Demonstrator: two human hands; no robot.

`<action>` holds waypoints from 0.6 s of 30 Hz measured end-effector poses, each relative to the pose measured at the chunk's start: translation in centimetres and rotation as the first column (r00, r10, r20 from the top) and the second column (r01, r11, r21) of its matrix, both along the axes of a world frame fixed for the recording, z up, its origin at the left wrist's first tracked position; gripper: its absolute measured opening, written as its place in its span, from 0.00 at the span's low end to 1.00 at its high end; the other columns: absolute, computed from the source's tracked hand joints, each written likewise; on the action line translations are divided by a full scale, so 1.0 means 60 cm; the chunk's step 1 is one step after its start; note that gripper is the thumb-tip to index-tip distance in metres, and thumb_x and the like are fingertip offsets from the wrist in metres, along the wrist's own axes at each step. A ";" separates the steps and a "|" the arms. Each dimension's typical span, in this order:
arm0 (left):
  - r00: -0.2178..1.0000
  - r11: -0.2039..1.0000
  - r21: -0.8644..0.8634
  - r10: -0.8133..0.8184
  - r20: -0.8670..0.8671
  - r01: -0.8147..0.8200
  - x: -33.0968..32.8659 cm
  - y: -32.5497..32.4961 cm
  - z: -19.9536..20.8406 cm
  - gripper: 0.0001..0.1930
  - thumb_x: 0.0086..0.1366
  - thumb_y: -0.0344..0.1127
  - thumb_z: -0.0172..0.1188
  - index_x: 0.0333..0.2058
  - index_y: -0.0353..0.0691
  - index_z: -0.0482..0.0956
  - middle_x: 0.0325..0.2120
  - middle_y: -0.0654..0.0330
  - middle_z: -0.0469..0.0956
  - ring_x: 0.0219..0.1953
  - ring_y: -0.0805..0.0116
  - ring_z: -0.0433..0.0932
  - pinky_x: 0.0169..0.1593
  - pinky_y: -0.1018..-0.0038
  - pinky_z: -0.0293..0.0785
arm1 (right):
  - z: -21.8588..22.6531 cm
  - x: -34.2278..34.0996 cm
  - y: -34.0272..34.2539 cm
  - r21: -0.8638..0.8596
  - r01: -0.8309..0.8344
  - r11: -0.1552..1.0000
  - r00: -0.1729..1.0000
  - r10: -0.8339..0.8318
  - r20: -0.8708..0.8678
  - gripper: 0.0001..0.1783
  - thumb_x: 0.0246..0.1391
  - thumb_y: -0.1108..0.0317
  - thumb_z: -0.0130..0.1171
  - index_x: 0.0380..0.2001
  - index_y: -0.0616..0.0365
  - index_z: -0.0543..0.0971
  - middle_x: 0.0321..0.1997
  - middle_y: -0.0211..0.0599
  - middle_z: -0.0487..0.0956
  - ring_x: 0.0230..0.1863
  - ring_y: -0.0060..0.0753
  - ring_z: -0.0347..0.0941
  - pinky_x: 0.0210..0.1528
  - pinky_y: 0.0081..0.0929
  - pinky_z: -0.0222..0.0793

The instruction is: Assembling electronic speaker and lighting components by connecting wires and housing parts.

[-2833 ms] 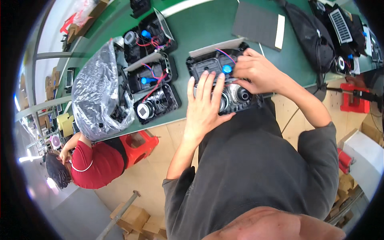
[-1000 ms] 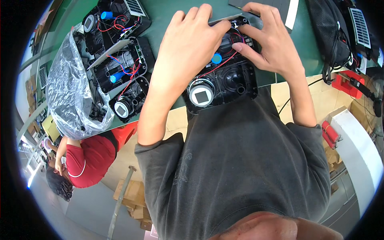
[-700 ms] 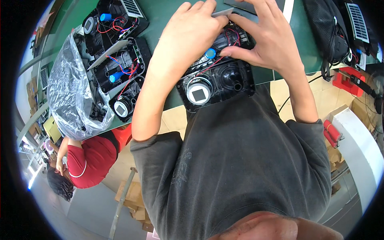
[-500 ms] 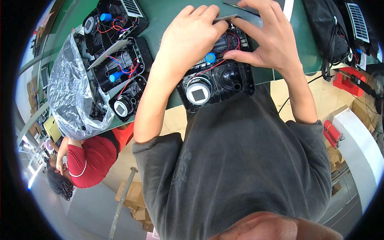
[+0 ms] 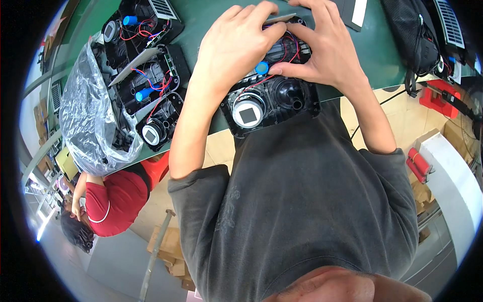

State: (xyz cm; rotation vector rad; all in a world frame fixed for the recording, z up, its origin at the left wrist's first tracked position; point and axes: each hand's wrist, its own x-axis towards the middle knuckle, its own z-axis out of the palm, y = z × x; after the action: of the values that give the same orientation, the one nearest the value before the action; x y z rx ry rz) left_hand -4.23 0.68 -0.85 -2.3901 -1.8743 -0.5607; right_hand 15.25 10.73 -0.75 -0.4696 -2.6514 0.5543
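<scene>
In front of me on the green table lies an open black plastic housing (image 5: 274, 115). Near its front edge sits a round speaker-like part (image 5: 247, 114) with a white face and dark square, beside a black round recess (image 5: 290, 94). A blue cylinder (image 5: 262, 68) and thin red wires show further back inside. My left hand (image 5: 239, 48) is closed round a thin grey panel (image 5: 279, 20) at the housing's far side. My right hand (image 5: 322, 53) is spread over the right side, its thumb by the red wire and blue cylinder, its index finger near the panel's end.
Several similar open housings (image 5: 151, 93) stand at the left, by a clear plastic bag (image 5: 88, 108). A dark flat piece with a white strip (image 5: 358, 12) lies beyond my right hand. A black mesh bag (image 5: 415, 40) is at the right. A person in red (image 5: 118, 201) sits at the lower left.
My right hand has moved slightly left, and its thumb is now closer to the blue cylinder. The left hand's fingers have shifted a little along the panel. The housing stays in place.
</scene>
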 end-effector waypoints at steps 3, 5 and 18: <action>0.998 0.999 -0.041 0.003 -0.069 -0.006 0.001 0.004 0.001 0.11 0.62 0.38 0.67 0.42 0.47 0.85 0.40 0.64 0.78 0.42 0.62 0.80 0.45 0.68 0.74 | -0.013 -0.021 0.011 -0.034 -0.001 0.999 1.000 0.001 0.005 0.38 0.43 0.37 0.75 0.39 0.66 0.84 0.58 0.54 0.68 0.61 0.59 0.64 0.64 0.51 0.62; 0.996 0.996 -0.080 0.021 -0.089 -0.028 0.003 0.006 0.005 0.10 0.62 0.38 0.67 0.42 0.47 0.85 0.39 0.64 0.78 0.42 0.62 0.80 0.45 0.67 0.74 | -0.031 -0.053 0.023 0.139 -0.070 0.988 0.938 0.113 -0.329 0.38 0.43 0.37 0.75 0.38 0.65 0.83 0.58 0.54 0.68 0.61 0.59 0.64 0.63 0.51 0.63; 0.984 0.975 -0.214 -0.096 -0.150 0.062 0.002 0.039 0.009 0.10 0.60 0.36 0.67 0.41 0.43 0.86 0.39 0.60 0.77 0.47 0.61 0.80 0.49 0.64 0.73 | -0.051 0.046 0.025 0.095 -0.144 0.985 0.958 0.163 -0.238 0.29 0.33 0.46 0.81 0.38 0.51 0.86 0.53 0.37 0.77 0.53 0.46 0.74 0.50 0.39 0.76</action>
State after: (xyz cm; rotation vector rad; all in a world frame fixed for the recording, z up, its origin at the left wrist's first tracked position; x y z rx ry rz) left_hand -4.09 3.00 -0.31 -2.5599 -1.8602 -0.1759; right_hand 18.00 12.21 -3.79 -0.1595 -2.4728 0.5174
